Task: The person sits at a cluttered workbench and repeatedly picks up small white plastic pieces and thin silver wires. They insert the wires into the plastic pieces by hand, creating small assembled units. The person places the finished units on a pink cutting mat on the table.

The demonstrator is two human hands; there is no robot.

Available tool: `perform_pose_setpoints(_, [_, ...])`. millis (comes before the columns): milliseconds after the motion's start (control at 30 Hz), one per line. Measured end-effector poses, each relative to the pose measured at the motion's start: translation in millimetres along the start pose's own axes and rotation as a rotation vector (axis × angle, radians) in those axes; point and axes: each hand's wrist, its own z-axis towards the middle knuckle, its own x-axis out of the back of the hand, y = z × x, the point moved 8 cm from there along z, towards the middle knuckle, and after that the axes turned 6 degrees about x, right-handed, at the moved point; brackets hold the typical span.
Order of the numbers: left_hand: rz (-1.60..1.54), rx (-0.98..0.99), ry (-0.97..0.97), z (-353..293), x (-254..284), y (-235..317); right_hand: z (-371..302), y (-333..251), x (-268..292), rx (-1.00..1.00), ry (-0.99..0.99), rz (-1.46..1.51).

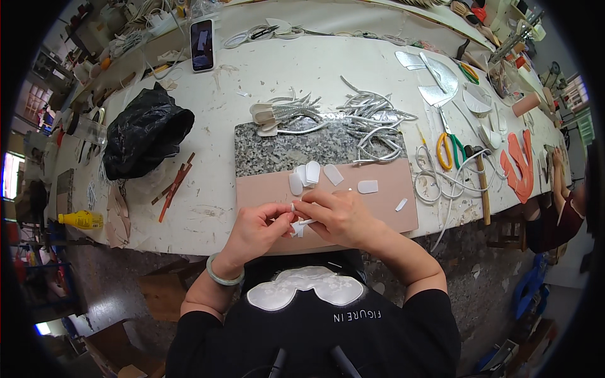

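Note:
Close together over the pinkish-tan board (384, 211), my two hands are working at fingertip distance. My left hand (261, 227) pinches a small white piece (293, 207), its thumb and forefinger pressed together. Right beside it, my right hand (340, 217) has its fingers curled, with a thin white strip (306, 222) sticking out of them. Fingers partly hide both pieces. Just beyond, a few rounded white tabs (312, 172) overlap on the board, and single tabs (367, 186) lie to the right. More white scraps (297, 230) show under my hands.
Behind the board sits a speckled stone slab (283, 151) with silver cords (372, 120) on it. At right are scissors (446, 151), a hammer (483, 183) and orange cutouts (520, 167). A black bag (142, 132), a yellow bottle (82, 219) and a phone (202, 45) stand left. Someone's arm (558, 173) shows far right.

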Motion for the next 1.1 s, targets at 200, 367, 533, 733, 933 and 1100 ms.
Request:
perform_pose_setpoints(200, [0.119, -0.133, 0.102, -5, 0, 14, -2, 17, -4, -0.169, 0.120, 0.376])
perform_pose_setpoints(367, [-0.290, 0.063, 0.092, 7, 14, 1, -35, 62, -7, -0.664, 0.245, 1.064])
perform_pose_setpoints(533, [-0.527, 0.205, 0.019, 14, 12, -10, -25, 45, 13, -0.297, 0.121, 0.640])
perform_pose_setpoints(733, [-0.553, 0.198, -0.122, 16, 3, -15, -9, 25, 20, -0.313, 0.238, 0.549])
perform_pose_setpoints(933, [-0.383, -0.238, -0.078, 9, -9, 26, -25, 39, -9, -0.588, 0.162, 0.832])
perform_pose_setpoints(1100, [-0.266, -0.118, 0.025, 10, 3, 15, -23, 39, 12, -0.613, 0.127, 0.486])
